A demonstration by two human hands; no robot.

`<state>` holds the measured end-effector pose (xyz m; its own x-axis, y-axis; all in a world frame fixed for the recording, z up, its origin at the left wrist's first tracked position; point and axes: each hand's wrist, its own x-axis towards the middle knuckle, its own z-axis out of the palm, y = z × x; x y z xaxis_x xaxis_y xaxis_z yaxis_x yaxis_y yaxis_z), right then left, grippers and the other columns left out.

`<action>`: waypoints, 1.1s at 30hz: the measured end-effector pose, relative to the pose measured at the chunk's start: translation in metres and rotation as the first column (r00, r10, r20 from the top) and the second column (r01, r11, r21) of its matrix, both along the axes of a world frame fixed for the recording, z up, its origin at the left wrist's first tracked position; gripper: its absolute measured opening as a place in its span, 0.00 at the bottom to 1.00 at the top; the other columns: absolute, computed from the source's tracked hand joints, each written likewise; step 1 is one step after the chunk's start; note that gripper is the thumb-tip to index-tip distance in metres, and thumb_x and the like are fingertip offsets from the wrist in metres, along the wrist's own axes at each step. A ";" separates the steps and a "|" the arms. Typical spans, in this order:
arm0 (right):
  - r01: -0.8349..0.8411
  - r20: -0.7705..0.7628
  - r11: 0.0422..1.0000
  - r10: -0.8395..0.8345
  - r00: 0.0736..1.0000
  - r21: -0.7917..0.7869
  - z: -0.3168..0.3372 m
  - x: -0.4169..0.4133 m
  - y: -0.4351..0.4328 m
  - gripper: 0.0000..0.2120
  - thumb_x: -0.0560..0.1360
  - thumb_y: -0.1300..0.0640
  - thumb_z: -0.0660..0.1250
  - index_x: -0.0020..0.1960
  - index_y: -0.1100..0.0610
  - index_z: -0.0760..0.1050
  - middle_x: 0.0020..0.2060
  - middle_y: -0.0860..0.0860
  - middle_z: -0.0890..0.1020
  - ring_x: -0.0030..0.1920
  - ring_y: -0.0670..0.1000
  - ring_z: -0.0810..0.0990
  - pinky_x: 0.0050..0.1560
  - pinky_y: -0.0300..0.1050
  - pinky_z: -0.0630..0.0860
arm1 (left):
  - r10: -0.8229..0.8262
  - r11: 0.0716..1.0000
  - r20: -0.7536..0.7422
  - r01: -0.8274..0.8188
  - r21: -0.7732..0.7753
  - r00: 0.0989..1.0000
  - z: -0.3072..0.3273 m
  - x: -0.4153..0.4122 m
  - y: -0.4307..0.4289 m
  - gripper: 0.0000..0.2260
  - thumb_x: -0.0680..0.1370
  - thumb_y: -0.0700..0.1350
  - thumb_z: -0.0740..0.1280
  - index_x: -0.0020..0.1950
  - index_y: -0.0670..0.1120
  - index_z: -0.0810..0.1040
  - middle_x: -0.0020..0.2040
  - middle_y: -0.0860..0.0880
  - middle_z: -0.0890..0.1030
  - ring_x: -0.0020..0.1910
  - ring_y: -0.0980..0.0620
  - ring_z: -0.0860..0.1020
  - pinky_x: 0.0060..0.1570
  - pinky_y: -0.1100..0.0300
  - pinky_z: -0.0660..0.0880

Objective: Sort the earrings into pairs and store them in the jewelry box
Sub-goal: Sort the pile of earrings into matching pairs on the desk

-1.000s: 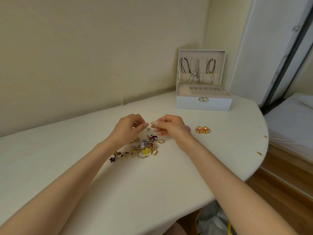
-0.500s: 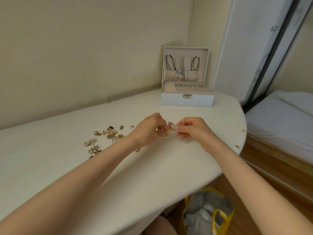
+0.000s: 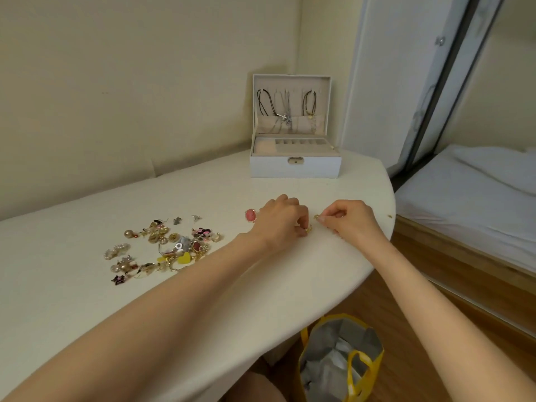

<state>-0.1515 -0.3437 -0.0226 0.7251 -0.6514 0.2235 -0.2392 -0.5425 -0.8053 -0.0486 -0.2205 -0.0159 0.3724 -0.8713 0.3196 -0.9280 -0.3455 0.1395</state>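
Note:
A heap of mixed earrings (image 3: 165, 245) lies on the white table (image 3: 203, 300), left of my hands. My left hand (image 3: 282, 220) rests low on the table and pinches a small gold earring (image 3: 308, 229) at its fingertips. My right hand (image 3: 349, 217) is a little to the right and pinches a matching small gold earring (image 3: 317, 217). A pink oval earring (image 3: 250, 215) lies just left of my left hand; its partner is hidden. The white jewelry box (image 3: 294, 166) stands open at the back, with necklaces hanging in its lid.
The table's curved edge runs close to my right hand. Below it on the wooden floor stands a yellow bag (image 3: 339, 361). A bed (image 3: 470, 192) lies to the right, beside a sliding door (image 3: 435, 82).
My hands moved right, away from the heap, then drew apart and lowered to the table, each keeping one small gold earring. The camera view swung with them.

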 end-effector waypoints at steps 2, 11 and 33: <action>0.023 -0.025 0.998 -0.025 0.999 -0.051 -0.003 0.001 -0.011 0.03 0.70 0.58 0.73 0.38 0.55 0.80 0.33 0.47 0.78 0.34 0.46 0.75 0.40 0.41 0.73 | 0.008 1.000 0.026 -0.007 -0.014 1.000 -0.002 0.003 -0.014 0.06 0.74 0.46 0.67 0.50 0.48 0.79 0.51 0.49 0.77 0.54 0.48 0.70 0.44 0.60 0.58; 0.021 -0.090 0.978 -0.040 0.995 -0.207 -0.005 0.011 -0.031 0.03 0.71 0.61 0.71 0.40 0.55 0.80 0.34 0.46 0.77 0.40 0.50 0.77 0.48 0.47 0.76 | 0.061 0.998 0.065 -0.059 -0.023 0.996 -0.003 0.014 -0.052 0.07 0.75 0.46 0.65 0.52 0.48 0.79 0.54 0.48 0.77 0.56 0.46 0.68 0.47 0.59 0.58; -0.160 0.039 0.951 0.176 0.984 -0.266 -0.004 0.019 0.046 0.03 0.71 0.59 0.70 0.43 0.51 0.80 0.39 0.43 0.78 0.36 0.38 0.73 0.42 0.34 0.68 | 0.007 0.997 0.235 0.011 -0.072 0.972 -0.015 0.006 0.076 0.16 0.64 0.47 0.75 0.50 0.47 0.78 0.50 0.47 0.78 0.49 0.42 0.75 0.45 0.54 0.66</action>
